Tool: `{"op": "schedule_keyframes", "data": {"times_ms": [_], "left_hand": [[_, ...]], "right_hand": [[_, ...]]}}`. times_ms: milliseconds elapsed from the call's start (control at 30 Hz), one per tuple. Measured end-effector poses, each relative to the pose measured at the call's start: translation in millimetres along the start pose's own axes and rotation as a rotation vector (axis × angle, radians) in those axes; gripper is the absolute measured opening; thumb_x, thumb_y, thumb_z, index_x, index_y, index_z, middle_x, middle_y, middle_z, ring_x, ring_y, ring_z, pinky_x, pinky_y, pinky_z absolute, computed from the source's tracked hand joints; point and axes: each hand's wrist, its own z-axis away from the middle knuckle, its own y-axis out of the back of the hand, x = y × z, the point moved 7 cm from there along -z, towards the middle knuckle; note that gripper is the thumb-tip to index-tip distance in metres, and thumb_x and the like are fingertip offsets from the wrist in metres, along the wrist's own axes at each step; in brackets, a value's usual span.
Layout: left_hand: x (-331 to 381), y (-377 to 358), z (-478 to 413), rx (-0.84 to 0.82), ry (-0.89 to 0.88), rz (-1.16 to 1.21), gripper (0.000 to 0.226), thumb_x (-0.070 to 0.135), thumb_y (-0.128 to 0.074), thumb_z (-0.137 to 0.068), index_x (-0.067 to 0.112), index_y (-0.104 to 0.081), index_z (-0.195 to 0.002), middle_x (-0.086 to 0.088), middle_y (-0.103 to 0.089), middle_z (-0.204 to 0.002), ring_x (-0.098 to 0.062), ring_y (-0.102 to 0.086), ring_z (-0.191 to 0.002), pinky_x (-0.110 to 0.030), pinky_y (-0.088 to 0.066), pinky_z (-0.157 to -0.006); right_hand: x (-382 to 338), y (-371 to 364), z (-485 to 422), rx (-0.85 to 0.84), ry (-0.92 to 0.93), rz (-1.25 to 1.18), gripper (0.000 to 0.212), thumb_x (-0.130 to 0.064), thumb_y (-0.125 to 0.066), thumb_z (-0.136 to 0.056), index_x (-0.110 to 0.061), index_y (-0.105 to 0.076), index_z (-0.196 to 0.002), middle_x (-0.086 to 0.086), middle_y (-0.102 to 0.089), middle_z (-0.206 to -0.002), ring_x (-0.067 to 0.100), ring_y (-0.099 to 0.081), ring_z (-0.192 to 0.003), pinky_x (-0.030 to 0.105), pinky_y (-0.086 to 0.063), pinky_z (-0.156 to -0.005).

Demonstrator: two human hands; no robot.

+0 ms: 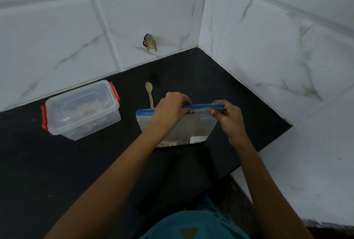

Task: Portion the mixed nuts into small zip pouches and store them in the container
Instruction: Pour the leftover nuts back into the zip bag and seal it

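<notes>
- Clear plastic zip pouch [178, 125] with a blue zip strip [203, 106] along its top; stands on the black table [95, 162], just right of frame centre. Head view, the only view.
- Left hand [172, 107]: fingers curled over the strip near its middle, pinching it. Right hand [228, 116]: fingers pinching the strip's right end. Neither hand is free.
- Mixed nuts [172, 143]: a thin brown layer along the pouch bottom.
- Handling (judged): the film is soft, limp and probably slick. The load is light and sits low, so the pouch would sag if held by one corner. The best hold is the stiffer zip strip, taken at both ends. Nuts could spill if the mouth tips while unsealed.
- Container [80, 110]: left of centre, clear with red latches, lid on, well apart from the pouch. Wooden spoon [149, 93]: lies on the table behind the pouch, near it.
- Unclear: whether the zip is open or sealed. The left forearm covers the pouch's lower left. The container's contents are blurred through the lid. The white label low on the pouch is unreadable.
</notes>
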Motion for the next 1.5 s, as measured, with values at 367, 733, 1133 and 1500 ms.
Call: {"op": "schedule_keyframes", "data": {"times_ms": [367, 733, 1133, 1500], "left_hand": [[-3, -1, -4, -0.021, 0.007, 0.029, 0.026, 0.016, -0.056, -0.09, 0.006, -0.062, -0.113, -0.009, -0.062, -0.113, -0.016, -0.058, -0.1, -0.024, -0.044, -0.087], [1, -2, -4, -0.037, -0.03, -0.019, 0.025, 0.015, -0.053, -0.092, 0.006, -0.061, -0.113, -0.008, -0.06, -0.114, -0.014, -0.056, -0.101, -0.023, -0.043, -0.087], [0, 1, -3, 0.018, -0.057, 0.029, 0.023, 0.015, -0.059, -0.088, 0.006, -0.065, -0.108, -0.008, -0.063, -0.109, -0.008, -0.053, -0.089, -0.02, -0.043, -0.082], [-8, 6, 7, -0.003, -0.051, -0.03, 0.025, 0.017, -0.06, -0.087, 0.008, -0.062, -0.11, -0.006, -0.062, -0.111, -0.01, -0.056, -0.095, -0.021, -0.044, -0.083]], "right_hand": [[-9, 3, 0, -0.11, -0.012, 0.068, 0.027, -0.008, -0.066, -0.08, -0.02, -0.056, -0.103, -0.011, -0.055, -0.1, 0.006, -0.056, -0.095, 0.021, -0.049, -0.08], [-14, 5, -3, -0.035, 0.02, 0.174, 0.016, -0.005, -0.064, -0.082, -0.016, -0.058, -0.093, -0.006, -0.057, -0.09, 0.007, -0.057, -0.086, 0.02, -0.049, -0.077], [-39, -7, -1, -0.033, 0.335, 0.575, 0.034, -0.013, -0.073, -0.075, -0.013, -0.066, -0.108, 0.003, -0.06, -0.111, 0.012, -0.049, -0.104, 0.038, -0.041, -0.095], [-44, -15, -2, -0.036, 0.337, 0.713, 0.016, -0.012, -0.067, -0.08, -0.012, -0.067, -0.097, 0.002, -0.065, -0.097, 0.012, -0.053, -0.092, 0.045, -0.037, -0.099]]}}
